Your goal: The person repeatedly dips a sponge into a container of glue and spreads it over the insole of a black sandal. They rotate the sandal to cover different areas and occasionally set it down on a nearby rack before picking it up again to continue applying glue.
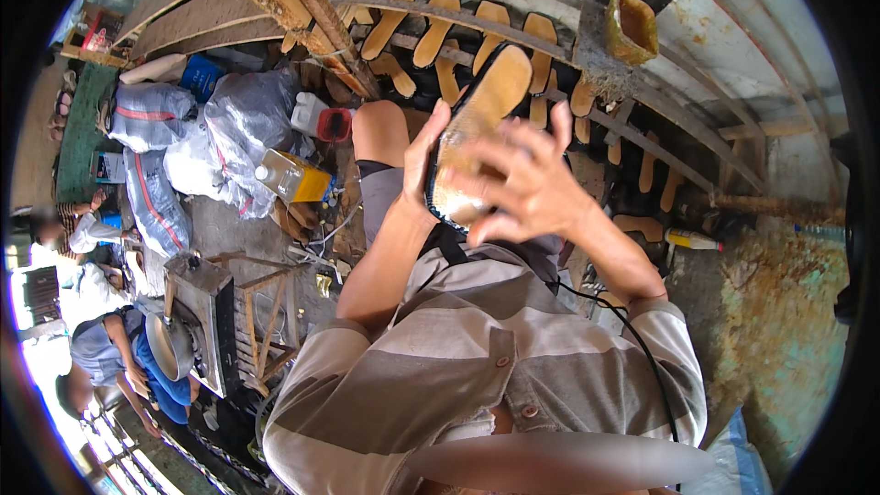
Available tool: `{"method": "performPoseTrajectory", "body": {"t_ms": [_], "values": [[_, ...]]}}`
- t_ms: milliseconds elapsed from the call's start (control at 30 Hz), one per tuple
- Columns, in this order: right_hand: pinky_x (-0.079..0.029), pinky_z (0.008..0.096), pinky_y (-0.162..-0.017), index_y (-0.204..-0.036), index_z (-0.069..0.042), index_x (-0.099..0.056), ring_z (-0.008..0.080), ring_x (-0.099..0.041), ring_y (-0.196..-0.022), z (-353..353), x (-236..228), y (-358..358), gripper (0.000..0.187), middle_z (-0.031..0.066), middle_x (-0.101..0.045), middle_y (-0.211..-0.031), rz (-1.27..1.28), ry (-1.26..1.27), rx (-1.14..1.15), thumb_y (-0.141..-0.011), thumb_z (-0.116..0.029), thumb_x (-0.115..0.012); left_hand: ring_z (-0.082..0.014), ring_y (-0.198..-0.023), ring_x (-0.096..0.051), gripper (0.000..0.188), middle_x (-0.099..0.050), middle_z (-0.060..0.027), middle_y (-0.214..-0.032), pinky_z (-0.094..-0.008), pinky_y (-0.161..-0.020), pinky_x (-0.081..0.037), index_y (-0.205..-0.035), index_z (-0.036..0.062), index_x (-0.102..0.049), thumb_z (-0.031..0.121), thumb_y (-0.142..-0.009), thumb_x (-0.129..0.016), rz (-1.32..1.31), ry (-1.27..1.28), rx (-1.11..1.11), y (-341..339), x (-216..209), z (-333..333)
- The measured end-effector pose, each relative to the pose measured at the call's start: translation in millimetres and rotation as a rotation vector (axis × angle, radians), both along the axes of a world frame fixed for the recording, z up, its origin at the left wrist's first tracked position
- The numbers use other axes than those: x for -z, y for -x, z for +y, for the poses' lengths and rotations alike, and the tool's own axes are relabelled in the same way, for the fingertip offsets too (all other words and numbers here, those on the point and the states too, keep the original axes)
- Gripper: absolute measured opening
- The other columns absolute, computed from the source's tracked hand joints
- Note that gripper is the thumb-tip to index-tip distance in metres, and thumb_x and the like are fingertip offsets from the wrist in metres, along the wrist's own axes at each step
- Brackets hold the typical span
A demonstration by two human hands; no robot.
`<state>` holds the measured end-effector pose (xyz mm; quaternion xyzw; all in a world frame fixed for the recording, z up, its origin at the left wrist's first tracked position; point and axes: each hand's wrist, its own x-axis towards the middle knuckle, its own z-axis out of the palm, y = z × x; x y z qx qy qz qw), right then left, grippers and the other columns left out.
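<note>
Head view: two bare hands hold up a shoe sole in front of a rack of soles

Left hand (423, 158) is wrapped around the left edge of the shoe sole (481, 110), with the thumb on top and the fingers tucked behind it. Right hand (524, 185) lies flat on the tan face of the sole with its fingers (477, 156) spread wide, pressing on it and not closed around it. The sole is tan with a dark rim and is held up at a tilt, above the person's bare knee (380, 128). Just behind it, more tan soles (435, 29) lean on a metal rack (477, 9). A yellow tub (631, 27) sits on the rack's right end
</note>
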<state>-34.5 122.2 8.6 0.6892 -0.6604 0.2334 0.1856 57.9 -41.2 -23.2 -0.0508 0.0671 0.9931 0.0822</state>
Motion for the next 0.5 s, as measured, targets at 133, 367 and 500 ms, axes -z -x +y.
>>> {"method": "performPoseTrajectory", "body": {"t_ms": [133,367,500], "values": [[-0.001,0.0680,-0.122,-0.132,-0.036,-0.068,0.0323,-0.030,-0.148,26,7,3,0.059,0.0012,-0.046,-0.157,-0.144,0.027,-0.094,-0.084,-0.069,-0.065,-0.0323,-0.120,-0.064,0.073,-0.057,-0.0199,-0.142,-0.0486,-0.092,-0.060,-0.153,0.0023,-0.042,0.058,-0.106,-0.041,0.136,-0.019,-0.032,-15,3,-13],[-0.049,0.0470,-0.110,-0.155,-0.025,-0.043,0.0292,-0.060,-0.129,81,58,27,0.066,0.0112,-0.058,-0.145,0.013,-0.261,0.042,-0.091,-0.018,-0.058,-0.0348,-0.111,-0.067,0.069,-0.065,-0.0222,-0.125,-0.0582,-0.086,-0.060,-0.145,0.0040,-0.051,0.059,-0.103,-0.048,-0.280,0.292,0.596,-43,50,-3],[-0.043,0.0491,-0.116,-0.157,-0.021,-0.041,0.0340,-0.057,-0.131,130,105,11,0.083,0.0151,-0.057,-0.144,-0.299,-0.288,0.166,-0.080,-0.006,-0.068,-0.0362,-0.108,-0.068,0.061,-0.065,-0.0218,-0.127,-0.0634,-0.085,-0.058,-0.147,0.0065,-0.048,0.050,-0.105,-0.049,-0.397,0.275,0.600,-42,73,2]]}}
